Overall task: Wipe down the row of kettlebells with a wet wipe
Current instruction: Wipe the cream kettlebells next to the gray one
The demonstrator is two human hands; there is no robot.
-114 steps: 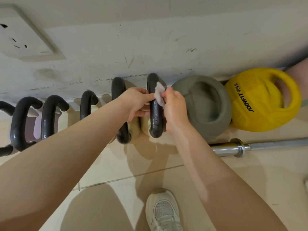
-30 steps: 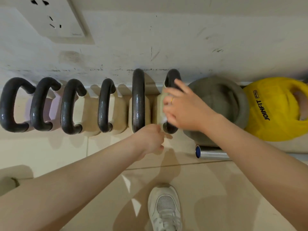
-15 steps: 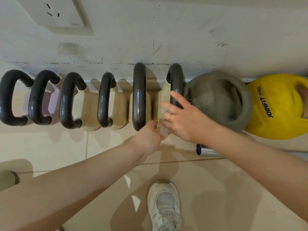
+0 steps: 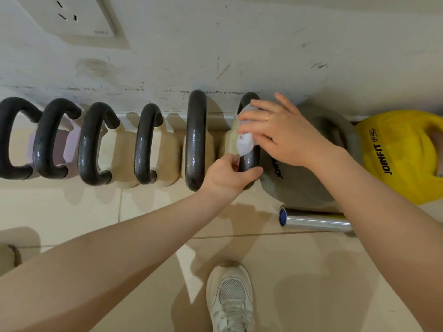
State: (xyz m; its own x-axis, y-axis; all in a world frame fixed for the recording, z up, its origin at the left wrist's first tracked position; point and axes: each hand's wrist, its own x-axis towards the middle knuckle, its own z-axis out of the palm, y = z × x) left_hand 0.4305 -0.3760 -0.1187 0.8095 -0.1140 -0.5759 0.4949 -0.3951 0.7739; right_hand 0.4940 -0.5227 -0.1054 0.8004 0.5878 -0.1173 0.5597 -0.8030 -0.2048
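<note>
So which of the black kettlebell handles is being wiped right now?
The rightmost black handle, next to the grey kettlebell. The right hand presses the wipe on it; the left hand grips its near end.

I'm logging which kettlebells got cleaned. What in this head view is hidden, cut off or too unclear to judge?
- Far-left kettlebell: cut off by the frame's left edge.
- Handle being wiped: mostly covered by the right hand, wet wipe and left hand.
- Steel bar: runs behind the right forearm.
- Yellow weight: clipped at the right edge.
- Cleanliness of any handle: not discernible.
</note>
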